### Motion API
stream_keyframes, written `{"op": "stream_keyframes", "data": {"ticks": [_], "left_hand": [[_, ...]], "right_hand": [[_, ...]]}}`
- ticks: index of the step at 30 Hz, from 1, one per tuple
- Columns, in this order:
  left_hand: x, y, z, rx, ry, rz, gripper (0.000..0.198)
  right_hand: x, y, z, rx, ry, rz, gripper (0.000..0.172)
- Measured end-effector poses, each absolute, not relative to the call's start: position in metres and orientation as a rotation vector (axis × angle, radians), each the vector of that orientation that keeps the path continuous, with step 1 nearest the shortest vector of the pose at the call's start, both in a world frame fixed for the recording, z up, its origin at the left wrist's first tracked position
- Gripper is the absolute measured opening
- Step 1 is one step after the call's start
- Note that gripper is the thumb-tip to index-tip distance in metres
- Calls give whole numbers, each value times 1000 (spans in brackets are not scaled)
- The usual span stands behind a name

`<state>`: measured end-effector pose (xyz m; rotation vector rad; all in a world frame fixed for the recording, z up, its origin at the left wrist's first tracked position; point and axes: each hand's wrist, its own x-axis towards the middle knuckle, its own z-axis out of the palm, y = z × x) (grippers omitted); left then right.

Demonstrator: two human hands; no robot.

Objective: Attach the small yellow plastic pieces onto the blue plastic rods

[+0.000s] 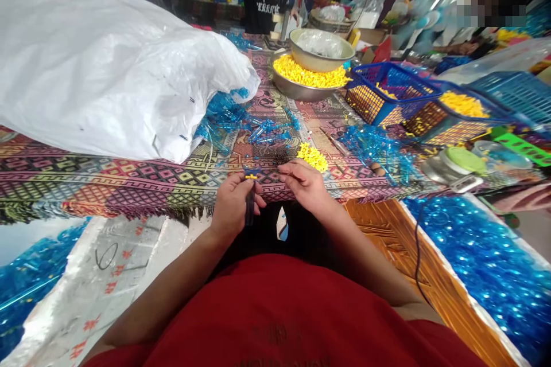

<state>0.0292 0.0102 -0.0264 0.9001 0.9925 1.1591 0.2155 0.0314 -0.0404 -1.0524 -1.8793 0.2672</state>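
My left hand [235,200] is closed around a translucent blue plastic piece [249,209] at the table's front edge. A small yellow part [252,177] sits across the top of that piece. To its right, my right hand [306,184] has thumb and forefinger pinched together; anything between them is too small to make out. Just beyond those fingertips lie tiny dark bits [282,157] on the patterned cloth [172,180]. A little heap of yellow plastic parts [312,156] lies right behind my right hand.
A big white sack [120,63] covers the left side, with blue plastic pieces [228,117] by its mouth. Further back stand a metal basin [297,90] of yellow parts and blue baskets [379,89]. Blue pieces fill a foam box [486,258] at lower right. Another person [262,8] is across the table.
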Motion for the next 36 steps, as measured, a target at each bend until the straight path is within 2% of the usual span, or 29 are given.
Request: {"op": "stream_keyframes", "data": {"ticks": [8,15,18,22,27,30,33,36], "left_hand": [[12,24,-20,663,929,1236,13],[5,17,-21,649,950,1204,18],[-2,18,-21,618,949,1207,20],[-12,22,-20,596,948,1268,16],[-20,24,-22,577,941,1331,20],[-22,22,-22,592,935,1328,20],[-20,20,-21,587,925,1319,19],[-18,17,-22,586,906,1304,20]], "right_hand": [[236,119,-45,-1447,-2202,-97,19],[211,168,-42,-1405,-2374,-169,14],[215,162,-36,-1337,-2429,-193,18],[211,121,-29,-1056,-2551,-222,37],[205,69,-41,-692,-2653,-59,36],[209,61,-48,-982,-2323,15,35],[206,61,-49,-1279,-2140,92,24],[192,62,-44,-1439,-2214,127,34]]}}
